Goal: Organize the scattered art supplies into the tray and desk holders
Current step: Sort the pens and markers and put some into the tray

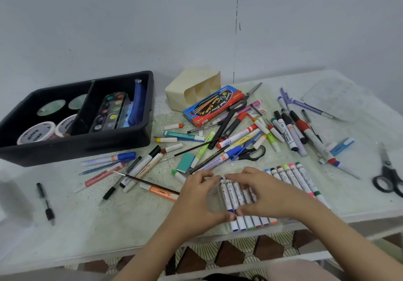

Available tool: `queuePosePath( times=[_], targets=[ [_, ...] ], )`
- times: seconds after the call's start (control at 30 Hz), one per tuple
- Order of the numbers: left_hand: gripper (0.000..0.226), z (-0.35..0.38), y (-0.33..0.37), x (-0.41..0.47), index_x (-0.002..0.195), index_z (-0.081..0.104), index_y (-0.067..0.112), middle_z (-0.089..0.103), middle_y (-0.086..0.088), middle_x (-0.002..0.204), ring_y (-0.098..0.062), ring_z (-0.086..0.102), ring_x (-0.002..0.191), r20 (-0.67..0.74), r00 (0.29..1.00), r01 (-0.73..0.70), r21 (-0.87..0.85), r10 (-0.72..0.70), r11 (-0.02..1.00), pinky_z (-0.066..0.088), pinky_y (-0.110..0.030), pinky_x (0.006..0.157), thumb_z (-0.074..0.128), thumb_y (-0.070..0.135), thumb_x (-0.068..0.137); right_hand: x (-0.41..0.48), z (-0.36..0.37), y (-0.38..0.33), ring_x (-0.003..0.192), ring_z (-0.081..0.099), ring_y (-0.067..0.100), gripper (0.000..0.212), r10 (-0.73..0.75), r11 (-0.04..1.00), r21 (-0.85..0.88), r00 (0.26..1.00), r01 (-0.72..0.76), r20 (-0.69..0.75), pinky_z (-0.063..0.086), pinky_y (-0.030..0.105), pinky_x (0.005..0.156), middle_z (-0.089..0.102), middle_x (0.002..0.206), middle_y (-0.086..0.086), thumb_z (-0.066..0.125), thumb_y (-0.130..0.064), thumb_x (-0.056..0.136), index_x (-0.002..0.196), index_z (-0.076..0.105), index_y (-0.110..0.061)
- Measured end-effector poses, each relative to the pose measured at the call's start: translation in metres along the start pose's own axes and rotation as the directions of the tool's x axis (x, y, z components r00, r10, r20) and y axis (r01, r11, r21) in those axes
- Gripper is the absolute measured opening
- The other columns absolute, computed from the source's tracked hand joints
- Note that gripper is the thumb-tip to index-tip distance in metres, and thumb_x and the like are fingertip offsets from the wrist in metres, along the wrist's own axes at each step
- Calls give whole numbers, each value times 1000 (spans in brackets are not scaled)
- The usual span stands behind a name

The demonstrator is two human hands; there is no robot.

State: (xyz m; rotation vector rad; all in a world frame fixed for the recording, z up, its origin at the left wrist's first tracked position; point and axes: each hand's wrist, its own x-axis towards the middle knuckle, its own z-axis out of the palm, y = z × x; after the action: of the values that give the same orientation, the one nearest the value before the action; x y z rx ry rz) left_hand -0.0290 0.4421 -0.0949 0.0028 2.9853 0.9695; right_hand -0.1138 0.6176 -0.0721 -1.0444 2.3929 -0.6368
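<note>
Table: pale, green-speckled top across the middle of the frame.
Wall: plain grey-white, upper half.
Floor: brown-and-cream tiles, bottom edge.
Black tray: left, holding tape rolls.
Left hand, right hand: both curled round the marker set, lower centre.

Setting appeared domestic: a home craft or study corner. A speckled white table stood against a plain pale wall; brown-and-cream patterned floor tiles showed beneath. Hobby art supplies covered it: markers, scissors, a watercolour palette in a black tray, and a cream desk holder.
</note>
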Motion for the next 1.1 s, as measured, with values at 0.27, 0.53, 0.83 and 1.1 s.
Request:
queuePosePath(
  times=[0.27, 0.53, 0.83, 1.1],
  targets=[
    [91, -2, 4, 4, 141, 32, 32, 26, 16, 137, -3, 20, 127, 29, 1000, 7, 130, -10, 991, 22, -23, 106, 72, 61, 64, -1, -8, -7, 100, 45, 9, 100, 59, 995, -82, 991, -49, 121, 45, 34, 91, 32, 105, -12, 78, -40, 70, 150, 18, -32],
    [91, -4, 4, 4, 142, 32, 31, 25, 14, 138, -5, 19, 129, 30, 999, -22, 202, 17, 979, 20, -22, 105, 67, 65, 65, -5, -7, -20, 106, 47, 18, 93, 95, 956, -289, 982, -44, 162, 47, 35, 83, 31, 123, -3, 67, -42, 80, 151, 9, -28],
    [91, -10, 8, 3, 140, 35, 27, 24, 9, 143, -7, 16, 132, 44, 992, -128, 295, 121, 947, 16, -21, 106, 63, 70, 65, -7, 2, -26, 114, 43, 24, 86, 78, 909, -416, 990, -21, 120, 37, 31, 80, 31, 128, 3, 59, -43, 85, 151, 7, -24],
    [87, -12, 14, 4, 144, 30, 22, 19, 1, 149, -16, 12, 136, 122, 983, -183, 504, 140, 844, 12, -32, 112, 48, 73, 75, -10, 4, -15, 93, 31, 9, 90, 97, 953, -294, 992, -69, 81, 33, 26, 73, 27, 110, -5, 64, -49, 80, 150, 8, -38]
  ],
)
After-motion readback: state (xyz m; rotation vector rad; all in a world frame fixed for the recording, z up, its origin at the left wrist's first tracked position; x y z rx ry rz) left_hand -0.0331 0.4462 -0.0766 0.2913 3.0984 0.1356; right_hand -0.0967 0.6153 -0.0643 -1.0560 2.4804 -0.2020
